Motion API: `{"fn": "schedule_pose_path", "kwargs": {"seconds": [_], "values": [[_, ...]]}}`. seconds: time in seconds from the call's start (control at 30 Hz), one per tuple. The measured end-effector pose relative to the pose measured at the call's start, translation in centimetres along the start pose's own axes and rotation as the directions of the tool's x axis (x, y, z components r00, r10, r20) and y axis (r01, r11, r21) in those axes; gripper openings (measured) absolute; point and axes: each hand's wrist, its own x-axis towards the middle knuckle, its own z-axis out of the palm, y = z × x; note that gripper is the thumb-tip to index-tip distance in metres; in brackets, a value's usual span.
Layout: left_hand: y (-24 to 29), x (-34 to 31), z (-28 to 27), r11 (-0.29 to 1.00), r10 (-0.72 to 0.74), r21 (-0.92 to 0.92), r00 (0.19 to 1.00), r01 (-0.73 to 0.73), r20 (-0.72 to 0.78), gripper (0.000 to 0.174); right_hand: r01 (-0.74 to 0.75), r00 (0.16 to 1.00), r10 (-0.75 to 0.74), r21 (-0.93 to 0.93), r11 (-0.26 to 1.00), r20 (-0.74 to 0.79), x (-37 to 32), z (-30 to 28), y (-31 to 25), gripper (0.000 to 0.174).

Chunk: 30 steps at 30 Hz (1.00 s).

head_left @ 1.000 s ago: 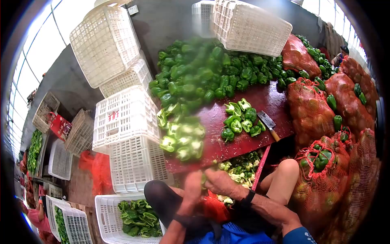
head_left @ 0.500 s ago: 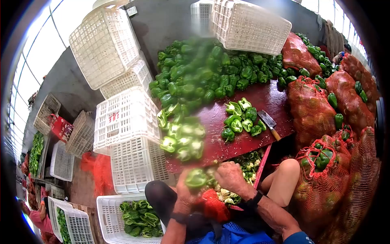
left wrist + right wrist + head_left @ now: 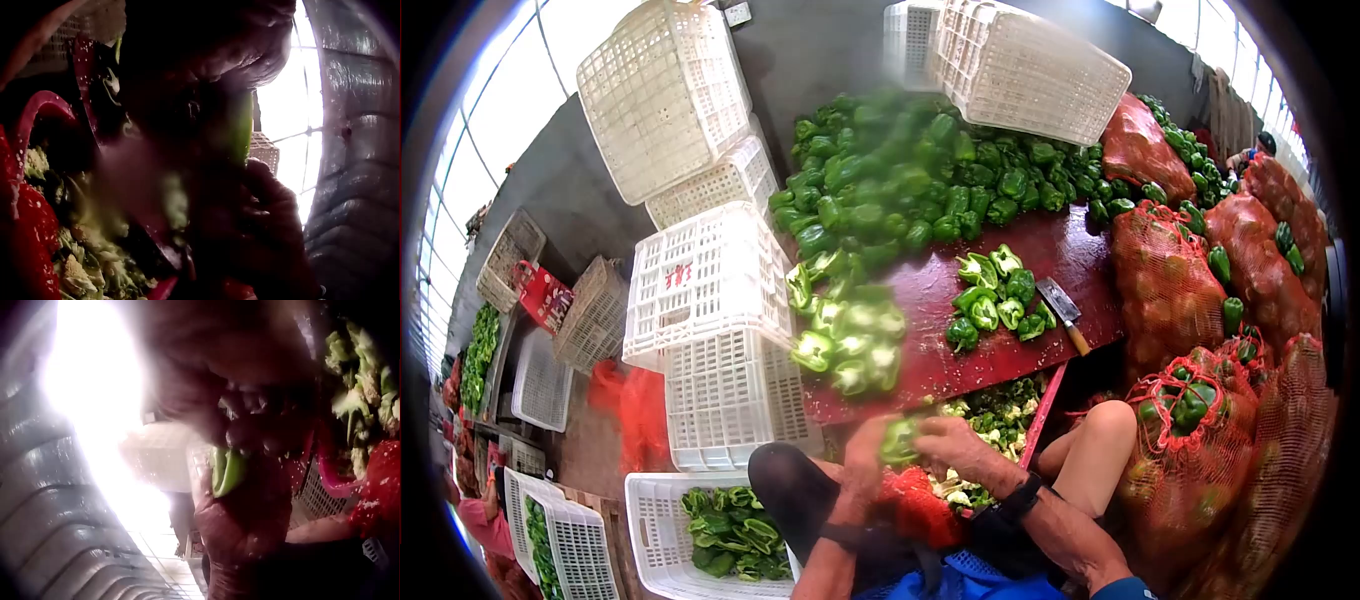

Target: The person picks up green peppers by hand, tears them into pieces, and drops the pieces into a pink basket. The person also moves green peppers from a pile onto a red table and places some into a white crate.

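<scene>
Just nearside of the red board (image 3: 1040,245), the left hand (image 3: 862,462) grasps a cut green bell pepper (image 3: 900,441), best steadied without crushing for the right hand (image 3: 962,448), whose fingers' grip I can't tell through blur.

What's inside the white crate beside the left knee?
Green pepper pieces lie heaped in the white crate; whatever lies beneath them is covered and cannot be seen.
</scene>
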Motion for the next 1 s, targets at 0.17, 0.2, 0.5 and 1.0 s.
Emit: {"fn": "schedule_pose_path", "kwargs": {"seconds": [0.17,0.2,0.5,1.0], "values": [[-0.9,0.8,-1.1,0.979,-0.154,-0.175,0.941,0.105,-0.301,0.028,0.104,0.907,-0.216,-0.303,0.947,-0.362,1.8,-1.0,-1.9,0.031],[-0.9,0.9,-0.9,0.976,-0.178,-0.190,0.902,0.109,-0.394,0.022,0.213,0.786,-0.445,-0.488,0.847,-0.428,2.7,-1.5,-1.3,0.030],[-4.1,1.1,-2.3,0.978,-0.187,0.064,0.970,0.198,-0.153,0.028,-0.123,0.721,-0.596,-0.912,0.392,-0.353,9.8,-8.0,8.5,0.014],[-8.1,2.3,-0.1,0.958,0.036,0.287,0.989,0.008,-0.146,0.019,0.160,0.977,-0.170,0.086,0.983,0.132,5.1,13.3,-8.9,0.016]]}}
